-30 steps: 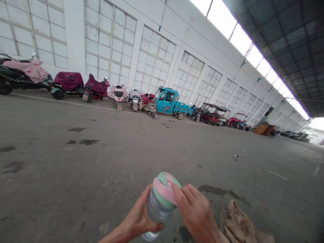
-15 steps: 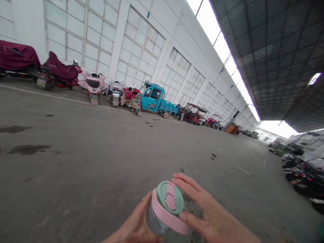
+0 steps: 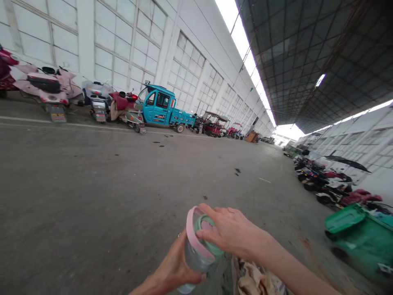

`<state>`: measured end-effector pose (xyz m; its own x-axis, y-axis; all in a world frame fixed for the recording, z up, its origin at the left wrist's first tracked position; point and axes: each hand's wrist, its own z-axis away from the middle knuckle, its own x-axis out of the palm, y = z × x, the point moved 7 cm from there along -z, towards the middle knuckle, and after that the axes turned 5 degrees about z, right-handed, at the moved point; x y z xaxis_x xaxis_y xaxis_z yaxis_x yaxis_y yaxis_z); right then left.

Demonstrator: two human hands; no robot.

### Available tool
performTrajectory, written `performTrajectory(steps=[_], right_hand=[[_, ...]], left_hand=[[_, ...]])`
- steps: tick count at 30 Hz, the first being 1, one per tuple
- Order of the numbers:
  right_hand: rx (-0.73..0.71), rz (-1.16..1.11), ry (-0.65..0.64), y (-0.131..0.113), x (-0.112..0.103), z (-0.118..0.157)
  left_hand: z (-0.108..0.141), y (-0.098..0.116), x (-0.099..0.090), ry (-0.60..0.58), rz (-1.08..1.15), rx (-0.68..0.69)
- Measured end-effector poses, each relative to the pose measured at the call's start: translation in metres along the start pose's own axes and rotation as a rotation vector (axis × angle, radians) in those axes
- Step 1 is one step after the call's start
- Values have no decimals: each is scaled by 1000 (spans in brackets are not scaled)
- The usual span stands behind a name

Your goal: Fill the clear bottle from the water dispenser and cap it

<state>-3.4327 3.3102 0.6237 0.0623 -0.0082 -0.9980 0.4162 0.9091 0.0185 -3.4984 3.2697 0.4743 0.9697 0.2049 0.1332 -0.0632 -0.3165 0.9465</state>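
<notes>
A clear water bottle (image 3: 196, 259) with a mint-green lid (image 3: 214, 248) and a pink carry loop (image 3: 190, 229) is held upright, slightly tilted, low in the middle of the view. My left hand (image 3: 173, 264) is wrapped round the bottle's body from the left, with the thumb across its front. From the right, my right hand (image 3: 235, 229) lies over the lid, thumb on the near side and fingers on the far side, closed on it. Much of the lid's top is hidden under this hand.
A blue cargo tricycle (image 3: 159, 108) and several scooters (image 3: 50, 88) stand along the left wall. On the right are a green wheeled bin (image 3: 362, 241) and parked motorbikes (image 3: 319, 176). Below my right forearm lies crumpled beige cloth or sacking (image 3: 258, 280).
My right hand has moved in from beside the bottle and closed over the lid. The carry loop stands higher. The view has turned right, bringing the green bin and the cloth into sight.
</notes>
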Motion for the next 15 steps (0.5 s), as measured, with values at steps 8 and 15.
performTrajectory(steps=[8, 15], right_hand=[[-349, -270, -31, 189, -12, -125], [89, 134, 165, 384, -38, -238]], left_hand=[[-230, -52, 3, -29, -4, 67], [-442, -101, 21, 27, -71, 110]])
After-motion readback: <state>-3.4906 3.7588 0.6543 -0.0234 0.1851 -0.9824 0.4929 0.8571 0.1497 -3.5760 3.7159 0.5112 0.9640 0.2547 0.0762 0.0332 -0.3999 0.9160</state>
